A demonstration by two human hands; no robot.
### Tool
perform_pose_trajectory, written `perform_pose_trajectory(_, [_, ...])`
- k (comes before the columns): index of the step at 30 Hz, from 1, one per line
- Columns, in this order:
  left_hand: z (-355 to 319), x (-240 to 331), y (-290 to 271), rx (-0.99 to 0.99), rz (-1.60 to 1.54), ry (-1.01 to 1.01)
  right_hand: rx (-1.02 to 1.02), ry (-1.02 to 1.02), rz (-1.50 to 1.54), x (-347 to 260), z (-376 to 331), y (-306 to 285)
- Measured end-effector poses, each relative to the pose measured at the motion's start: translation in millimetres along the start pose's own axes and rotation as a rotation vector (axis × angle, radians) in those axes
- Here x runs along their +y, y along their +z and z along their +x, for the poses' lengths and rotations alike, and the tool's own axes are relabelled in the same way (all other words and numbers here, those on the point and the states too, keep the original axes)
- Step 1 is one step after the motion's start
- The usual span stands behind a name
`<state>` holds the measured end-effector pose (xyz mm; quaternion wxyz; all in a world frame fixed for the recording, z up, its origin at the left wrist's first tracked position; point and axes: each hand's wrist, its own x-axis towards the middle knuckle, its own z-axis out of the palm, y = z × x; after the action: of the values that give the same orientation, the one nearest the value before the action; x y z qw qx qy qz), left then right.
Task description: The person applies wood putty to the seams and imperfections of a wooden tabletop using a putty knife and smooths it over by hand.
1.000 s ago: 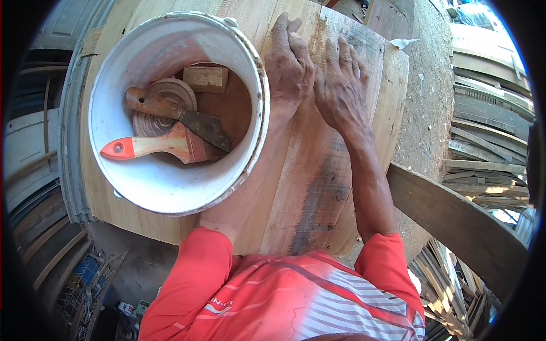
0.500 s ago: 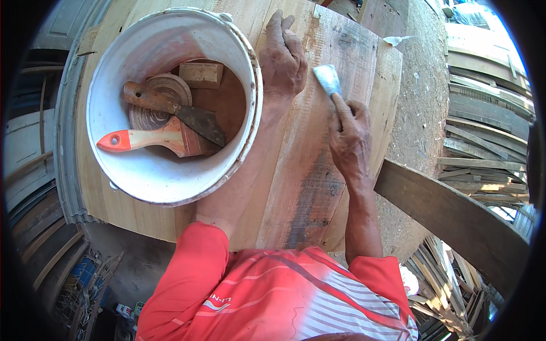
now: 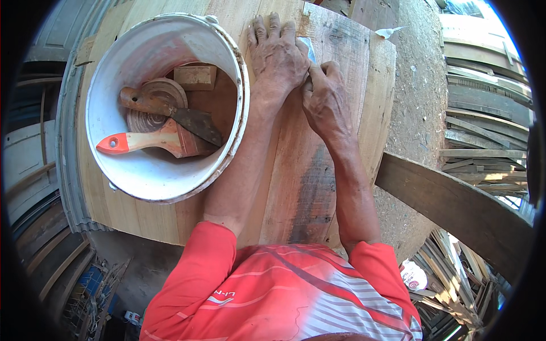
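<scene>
My left hand (image 3: pixel 280 59) lies palm down on the planked wooden panel (image 3: pixel 284 187), fingers spread, holding nothing that I can see. Right beside it, my right hand (image 3: pixel 327 102) is closed around a putty knife (image 3: pixel 308 49). Only part of its pale blade shows past my left hand; its handle is hidden in my fingers. To the left of my arms stands a white bucket (image 3: pixel 102 162). Inside it are a paintbrush (image 3: pixel 145 140) with an orange-tipped handle, a second putty knife (image 3: pixel 151 103) with a worn wooden handle, a ringed round disc (image 3: pixel 170 90) and a small block (image 3: pixel 195 77).
A long plank (image 3: pixel 449 207) juts out from the panel's right edge. A white scrap (image 3: pixel 389 32) sits at the panel's far right corner. Stacked boards (image 3: pixel 483 108) line the right side, and corrugated sheet (image 3: pixel 71 165) runs along the left.
My right hand has moved left and away from me with the putty knife, up against my left hand. My left hand has flattened and its fingers have spread.
</scene>
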<state>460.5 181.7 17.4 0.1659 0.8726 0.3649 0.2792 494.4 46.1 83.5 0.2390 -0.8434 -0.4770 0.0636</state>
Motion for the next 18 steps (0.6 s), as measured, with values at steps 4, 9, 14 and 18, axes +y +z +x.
perform_pose_trajectory(4, [2, 2, 3, -0.022, 0.075, 0.022, -0.035, -0.021, 0.012, 14, 7, -3])
perform_pose_trajectory(9, [1, 2, 1, -0.035, 0.099, 0.023, -0.028, -0.095, 0.019, 28, 19, -7])
perform_pose_trajectory(14, [-1, 1, 2, 0.001, 0.102, 0.033, -0.024, -0.114, 0.058, 38, 25, -1])
perform_pose_trajectory(18, [0, 3, 2, 0.033, 0.05, 0.038, 0.026, -0.122, 0.028, 44, 31, 2])
